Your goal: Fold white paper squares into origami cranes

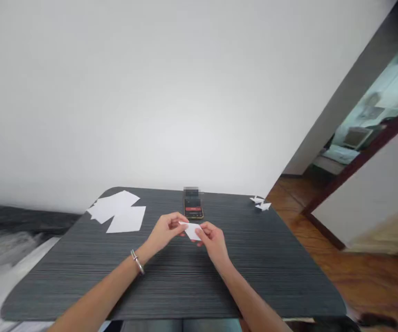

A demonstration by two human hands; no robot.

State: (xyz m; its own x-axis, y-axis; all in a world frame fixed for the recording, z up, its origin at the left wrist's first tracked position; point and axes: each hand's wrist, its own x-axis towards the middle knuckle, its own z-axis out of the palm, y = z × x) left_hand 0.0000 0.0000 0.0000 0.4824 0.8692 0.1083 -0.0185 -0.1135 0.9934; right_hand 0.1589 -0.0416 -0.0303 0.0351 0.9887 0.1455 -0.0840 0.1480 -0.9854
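Note:
My left hand [164,230] and my right hand [212,240] hold a small folded piece of white paper [192,231] between them, above the middle of a dark grey wood-grain table [171,276]. Fingers of both hands pinch its edges, and its lower part hangs between them. A metal chain bracelet [137,261] circles my left wrist. Several loose sheets of white paper [119,212] lie overlapping at the far left of the table.
A smartphone [193,207] with a lit red-and-black screen lies at the far edge of the table, beyond my hands. Small folded white paper figures [261,203] sit at the far right corner. A wall stands behind the table, with a wooden floor and doorway to the right.

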